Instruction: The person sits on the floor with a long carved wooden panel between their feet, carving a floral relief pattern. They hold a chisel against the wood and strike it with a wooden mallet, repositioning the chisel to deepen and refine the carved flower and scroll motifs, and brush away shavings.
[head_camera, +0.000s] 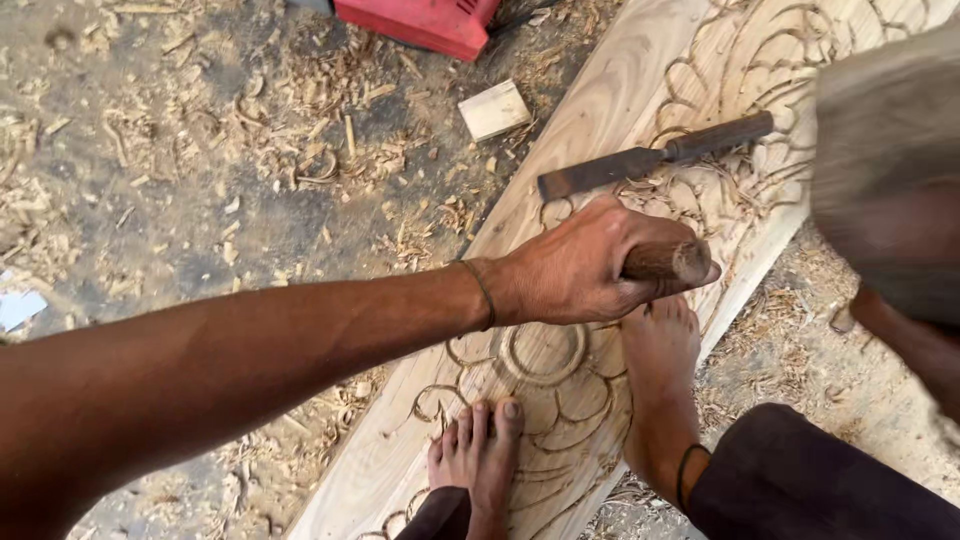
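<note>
Left hand (585, 270) clenched around wooden chisel handle (668, 260), held over carved plank (600, 120) underfoot. Right hand (905, 330) mostly hidden behind blurred mallet (885, 170); grip impossible to tell. 1 spare chisel (655, 155) lying on plank beyond. Red box (420, 20) at top edge, pale wood block (494, 109) just below it among shavings (300, 130)

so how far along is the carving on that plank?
Done: scroll outlines and a round rosette are cut into the pale wooden plank, with shavings around it. In hand: left hand grips a brown wooden-handled tool; the right hand is a blur. Left: grooves look shallow, background unrelieved; a second dark chisel lies idle.
</note>
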